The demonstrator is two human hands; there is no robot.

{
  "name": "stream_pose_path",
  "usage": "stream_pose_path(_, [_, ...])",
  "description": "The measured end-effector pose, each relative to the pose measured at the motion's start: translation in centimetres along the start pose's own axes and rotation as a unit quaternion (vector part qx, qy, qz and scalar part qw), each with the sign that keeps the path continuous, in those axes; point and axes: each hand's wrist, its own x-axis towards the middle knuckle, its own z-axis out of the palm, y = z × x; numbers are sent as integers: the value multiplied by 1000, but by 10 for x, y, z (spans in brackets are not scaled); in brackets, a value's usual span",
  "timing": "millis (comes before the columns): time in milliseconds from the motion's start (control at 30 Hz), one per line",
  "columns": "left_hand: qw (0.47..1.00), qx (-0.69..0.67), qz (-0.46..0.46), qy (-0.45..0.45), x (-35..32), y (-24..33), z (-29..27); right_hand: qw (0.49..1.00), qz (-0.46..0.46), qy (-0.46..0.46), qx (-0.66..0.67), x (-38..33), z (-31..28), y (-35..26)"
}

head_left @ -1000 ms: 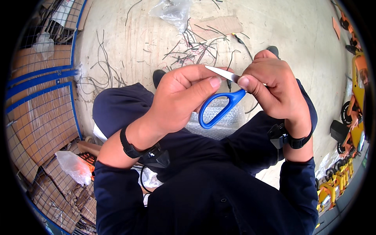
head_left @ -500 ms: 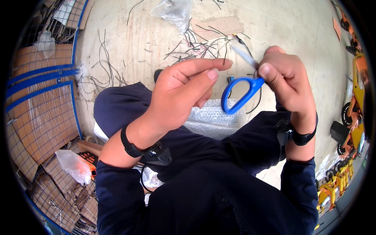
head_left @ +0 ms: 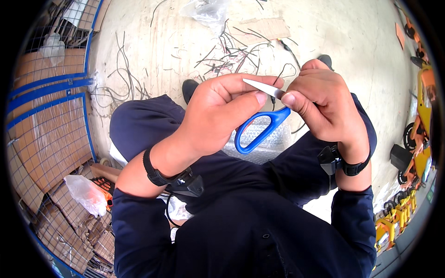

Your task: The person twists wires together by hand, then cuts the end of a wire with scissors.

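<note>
My right hand is closed around a pair of scissors with blue handles. One handle loop hangs below the fingers; the other part is hidden in the hand. The pale blade points left, lying across the fingertips of my left hand. That hand is curled, index finger stretched toward the right thumb, at a thin black cable that loops up between both hands. A darker, thicker bit of cable shows just under the blade. The exact grip of the left fingers on the cable is partly hidden.
Cut black wire pieces litter the floor beside a cardboard piece and a clear plastic bag. Bubble wrap lies between my legs. A blue wire-mesh cage holds cardboard at left; yellow and orange wheeled frames line the right.
The scissors have swung left and lower, their blade now lying by my left fingertips. My right hand has moved left, closer to the left hand. The dark shoes show more.
</note>
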Motion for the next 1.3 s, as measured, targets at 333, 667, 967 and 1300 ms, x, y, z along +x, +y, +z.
stream_pose_path(333, [997,-63,-48,-23,0,1,-9,1000,2,-3,-17,1,-3,1])
stream_pose_path(667, [996,-52,-51,-43,-3,7,-6,999,-17,-1,-30,0,-6,0])
stream_pose_path(967, [992,-100,-33,-64,-4,2,-9,998,-18,30,-43,-2,-11,3])
stream_pose_path(1300, [993,-112,8,-47,0,-4,-8,1000,1,12,11,-3,-20,4])
